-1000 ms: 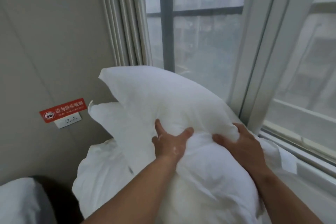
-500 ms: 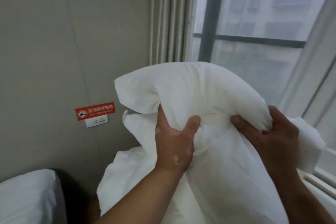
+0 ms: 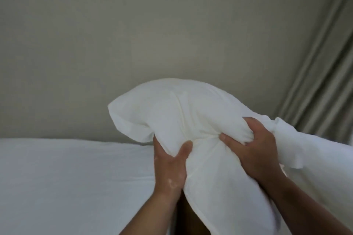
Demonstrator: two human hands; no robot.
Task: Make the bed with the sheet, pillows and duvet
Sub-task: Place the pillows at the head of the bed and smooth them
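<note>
Holds white pillow (image 3: 172, 112) aloft, over the right edge of the sheeted bed (image 3: 66, 177); clamps left hand (image 3: 170, 168) on its bunched underside, thumb in front, fingers hidden behind; digs right hand (image 3: 252, 147) into the fabric, fingers curled tight; trails loose pillowcase right of the bed.

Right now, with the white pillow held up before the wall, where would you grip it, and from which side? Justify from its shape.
Grip the pillow at its bunched waist, from the near side and below, as the left hand and right hand do. There the soft filling gathers into folds that fingers can clamp; the plump far end would likely slip.
</note>
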